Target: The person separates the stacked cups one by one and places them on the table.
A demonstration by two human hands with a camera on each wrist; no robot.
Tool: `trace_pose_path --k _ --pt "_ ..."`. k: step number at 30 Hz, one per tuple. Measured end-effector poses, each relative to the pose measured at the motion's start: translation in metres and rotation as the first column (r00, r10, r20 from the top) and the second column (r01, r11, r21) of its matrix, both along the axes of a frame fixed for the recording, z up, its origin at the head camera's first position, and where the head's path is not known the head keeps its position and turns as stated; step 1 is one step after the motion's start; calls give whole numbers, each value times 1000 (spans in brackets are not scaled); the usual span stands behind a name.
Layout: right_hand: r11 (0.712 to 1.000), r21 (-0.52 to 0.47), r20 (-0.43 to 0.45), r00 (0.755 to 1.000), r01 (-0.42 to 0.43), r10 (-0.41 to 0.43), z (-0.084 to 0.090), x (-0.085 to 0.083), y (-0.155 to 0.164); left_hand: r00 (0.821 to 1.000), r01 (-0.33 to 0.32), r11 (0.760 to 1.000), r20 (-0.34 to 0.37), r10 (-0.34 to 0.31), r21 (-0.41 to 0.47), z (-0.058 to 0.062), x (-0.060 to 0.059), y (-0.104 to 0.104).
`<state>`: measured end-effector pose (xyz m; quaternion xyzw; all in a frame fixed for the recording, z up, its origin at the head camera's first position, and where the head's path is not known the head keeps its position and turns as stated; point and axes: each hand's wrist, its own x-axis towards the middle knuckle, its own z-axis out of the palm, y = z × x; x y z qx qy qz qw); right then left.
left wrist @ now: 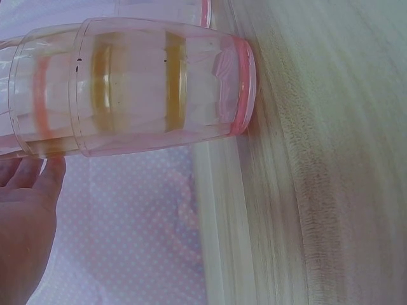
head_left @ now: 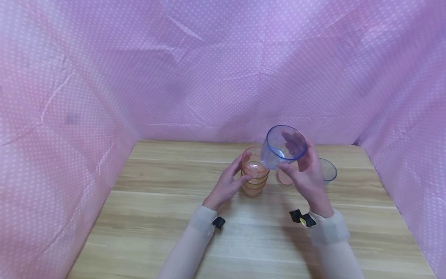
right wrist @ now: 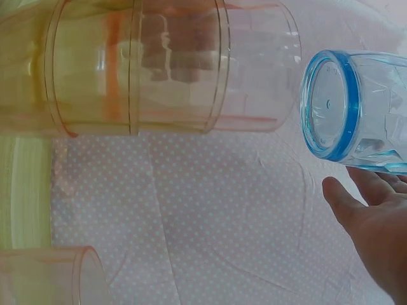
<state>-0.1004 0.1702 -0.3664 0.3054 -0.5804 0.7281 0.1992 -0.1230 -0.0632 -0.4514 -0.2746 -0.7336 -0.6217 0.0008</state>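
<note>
A stack of clear orange and yellow plastic cups [head_left: 255,181] stands upright on the table, the pinkish-orange one on top. My left hand [head_left: 226,186] grips the upper part of this stack from the left, thumb in front and fingers behind. Up in the air to the right, my right hand [head_left: 310,180] holds a clear blue cup [head_left: 283,144] by its side, its mouth tipped towards the head camera. In the right wrist view the blue cup's base [right wrist: 329,105] faces the stack [right wrist: 178,70], apart from it.
A pinkish-orange cup [head_left: 285,178] stands right of the stack, partly hidden by the right hand. Farther right is a clear bluish-grey cup [head_left: 329,170]. The wooden table [head_left: 156,217] is walled by pink dotted cloth [head_left: 209,77] at the back and sides.
</note>
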Motion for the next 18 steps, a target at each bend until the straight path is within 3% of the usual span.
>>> trace_pose_path --k 18 --pt "992 -124 -42 999 8 -14 -4 9 24 999 -21 1000 41 21 -15 1 1 1"
